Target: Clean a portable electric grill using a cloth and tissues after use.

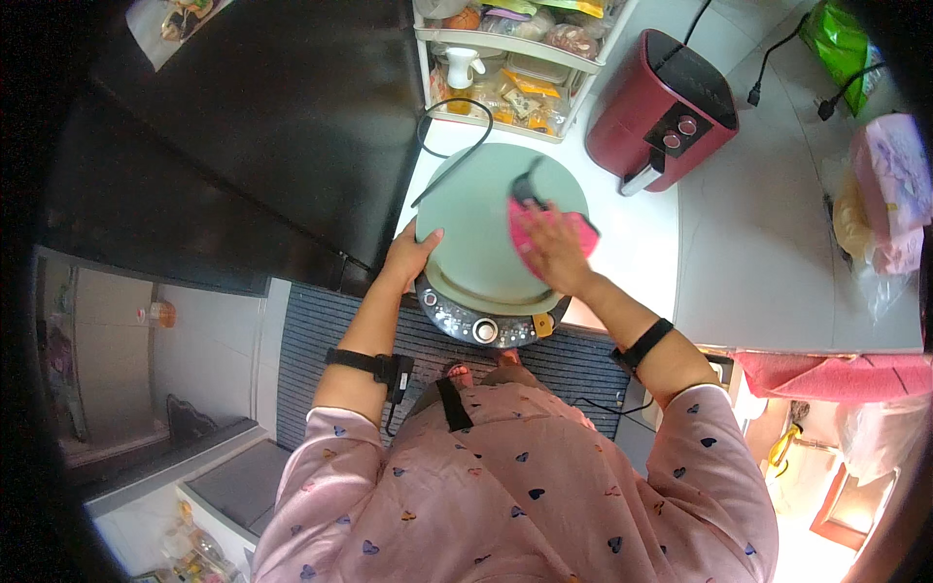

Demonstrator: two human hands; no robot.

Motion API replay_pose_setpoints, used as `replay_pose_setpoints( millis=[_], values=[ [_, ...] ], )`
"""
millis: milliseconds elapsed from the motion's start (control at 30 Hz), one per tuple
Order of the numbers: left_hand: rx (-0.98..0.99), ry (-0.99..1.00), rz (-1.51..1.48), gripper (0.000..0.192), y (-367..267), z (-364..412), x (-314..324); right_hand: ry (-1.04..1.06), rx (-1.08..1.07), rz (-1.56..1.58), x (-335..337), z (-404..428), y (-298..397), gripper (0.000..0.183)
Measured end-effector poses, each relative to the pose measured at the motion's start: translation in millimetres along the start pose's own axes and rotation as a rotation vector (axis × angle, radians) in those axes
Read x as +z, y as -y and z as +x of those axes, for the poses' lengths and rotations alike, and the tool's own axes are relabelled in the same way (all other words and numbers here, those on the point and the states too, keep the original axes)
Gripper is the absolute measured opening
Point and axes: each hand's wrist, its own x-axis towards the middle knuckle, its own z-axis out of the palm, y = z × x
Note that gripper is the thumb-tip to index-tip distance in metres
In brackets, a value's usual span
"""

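A round electric cooking appliance with a pale green top (474,211) is in front of me on a white surface. Its dark control panel (466,321), with a central knob and several buttons, faces me. At the appliance's left rim, my left hand (414,251) grips the edge, thumb on top and the other fingers hidden at the side. A pink cloth (521,233) with dark parts lies against the right side of the green top. My right hand (557,248) is spread over this cloth and holds it there; hand and cloth are slightly blurred.
A black cord (487,124) loops behind the appliance. A white shelf rack (503,47) with packets and a mug stands at the back. To the right is a dark red air fryer (663,109) beside a grey tiled counter (758,255). A black glossy cabinet or fridge (255,146) borders the left.
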Motion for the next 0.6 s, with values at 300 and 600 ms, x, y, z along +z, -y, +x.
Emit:
replay_pose_setpoints(
  millis=[300, 600],
  values=[
    [0.072, -0.221, 0.539, 0.072, 14.1, -10.8, -3.8, 0.13, -0.285, 0.211, -20.4, 12.4, 38.9, 0.052],
    [-0.075, 0.238, -0.229, 0.096, 13.0, -45.1, 3.4, 0.284, -0.318, 0.099, -28.7, -6.5, 25.2, 0.061]
  ],
)
